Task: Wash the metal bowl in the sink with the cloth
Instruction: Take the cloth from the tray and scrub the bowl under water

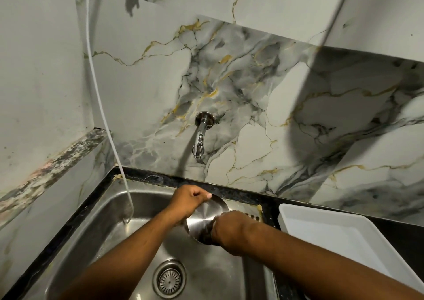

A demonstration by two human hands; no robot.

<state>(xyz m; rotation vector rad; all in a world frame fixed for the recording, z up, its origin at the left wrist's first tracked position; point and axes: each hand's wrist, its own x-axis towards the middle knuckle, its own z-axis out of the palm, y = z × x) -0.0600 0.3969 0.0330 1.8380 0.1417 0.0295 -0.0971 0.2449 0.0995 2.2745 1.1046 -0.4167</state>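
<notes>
— Two hands over the sink (96, 210), as we see it. Where do we have the bowl (206, 214)?

— We hold it above the basin, toward the far right part, tilted on edge with its outer underside turned to us. It hangs clear of the sink floor, and the drain (169, 279) lies nearer to us, below it.

— And our left hand (189, 199)?

— Clenched on the bowl's far-left rim, thumb on top, fingers curled round the edge.

— Our right hand (229, 230)?

— It presses on the near-right part of the bowl, fingers bent out of sight behind the knuckles. Something dark shows just under it; we cannot tell whether that is the cloth, nor whether the fingers grip anything.

— What else do we see?

— A tap (202, 136) juts from the marble wall above the bowl, a thin white hose (101, 106) drops down the left into the basin, and a white tray (339, 233) sits on the dark counter to the right.
</notes>
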